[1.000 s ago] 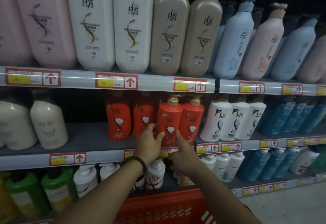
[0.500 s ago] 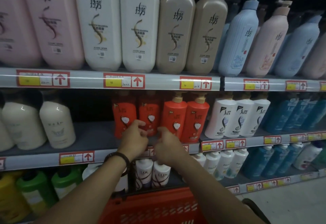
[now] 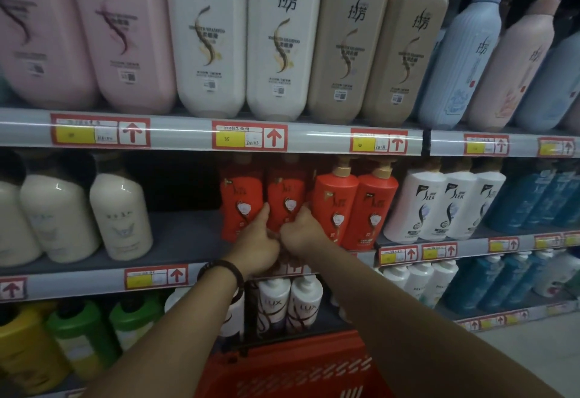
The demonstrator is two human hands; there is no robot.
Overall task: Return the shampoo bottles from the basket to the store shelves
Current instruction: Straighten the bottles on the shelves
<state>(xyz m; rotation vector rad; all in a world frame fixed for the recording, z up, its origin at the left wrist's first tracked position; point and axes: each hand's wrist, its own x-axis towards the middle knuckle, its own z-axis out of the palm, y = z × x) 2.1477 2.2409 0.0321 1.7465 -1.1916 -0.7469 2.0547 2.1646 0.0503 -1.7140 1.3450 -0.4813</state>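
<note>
Red shampoo bottle (image 3: 284, 200), second in its middle-shelf row, is clasped low between both hands: left hand (image 3: 255, 245) at its 7 o'clock, right hand (image 3: 301, 229) at 5 o'clock; red basket (image 3: 292, 369) sits at frame's 6 o'clock

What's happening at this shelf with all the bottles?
A person is restocking shampoo in a shop. Both hands, the left hand and the right hand, are on a red bottle in the row of red ones on the middle shelf, seemingly nudging it into line. A red basket sits below, in front of the person.
</note>
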